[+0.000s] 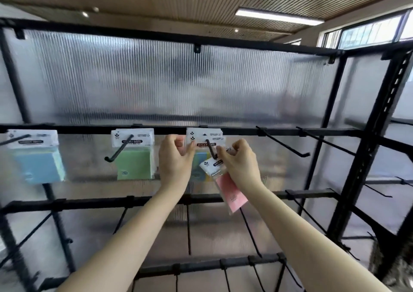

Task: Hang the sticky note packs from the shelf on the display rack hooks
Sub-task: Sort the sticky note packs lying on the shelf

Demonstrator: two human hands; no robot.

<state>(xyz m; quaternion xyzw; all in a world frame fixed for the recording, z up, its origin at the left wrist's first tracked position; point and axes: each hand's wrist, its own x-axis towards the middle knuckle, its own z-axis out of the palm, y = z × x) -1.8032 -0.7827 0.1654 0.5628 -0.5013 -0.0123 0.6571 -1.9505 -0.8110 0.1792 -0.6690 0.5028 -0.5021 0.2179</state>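
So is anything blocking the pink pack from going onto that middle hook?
Nothing visible blocks it. The right hand holds the pink pack at the hook's tip, which is bare; packs already hanging sit farther back, touched by the left hand.

bright, even light from ceiling strip light (279, 16) and window (366, 32) at upper right; motion blur at left edge; wide-angle bending of frame edges.

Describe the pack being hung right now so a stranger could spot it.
Find the black metal display rack and its upper row of hooks. At the third hook, the right hand pinches a clear-wrapped pink sticky note pack. It alone is pink and tilted.
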